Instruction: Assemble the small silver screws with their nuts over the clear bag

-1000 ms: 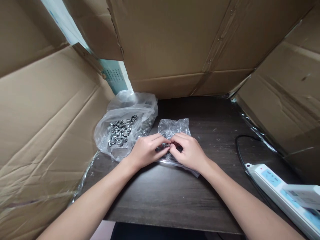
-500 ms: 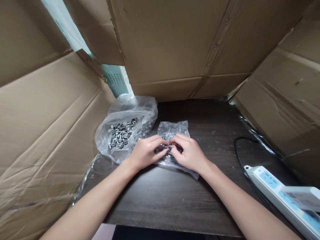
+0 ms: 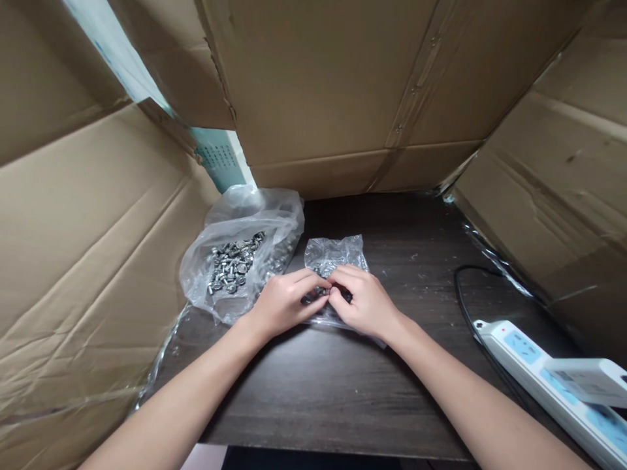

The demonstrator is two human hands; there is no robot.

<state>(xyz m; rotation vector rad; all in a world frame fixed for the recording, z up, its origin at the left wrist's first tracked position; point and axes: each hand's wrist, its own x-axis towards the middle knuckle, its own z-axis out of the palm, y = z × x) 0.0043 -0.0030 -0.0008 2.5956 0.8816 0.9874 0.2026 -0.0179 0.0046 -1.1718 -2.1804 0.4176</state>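
My left hand (image 3: 289,297) and my right hand (image 3: 363,297) meet fingertip to fingertip over a small clear plastic bag (image 3: 337,248). Both are closed in a pinch. Whatever sits between the fingertips is small and mostly covered by them, so its kind does not show. Shiny metal bits lie in the small bag under the hands, partly hidden. Left of my left hand, a larger clear plastic bag (image 3: 274,199) stands open, with many loose metal bolts (image 3: 238,264) inside.
Cardboard walls (image 3: 323,85) enclose the dark wooden table (image 3: 323,391) at the back and both sides. At the right lies a white power strip (image 3: 519,352) with a white plug-in adapter (image 3: 588,380). A black cable (image 3: 458,294) curves beside it.
The fingertips of both hands have come closer together, covering the small metal thing between them. The whole view has shifted slightly.
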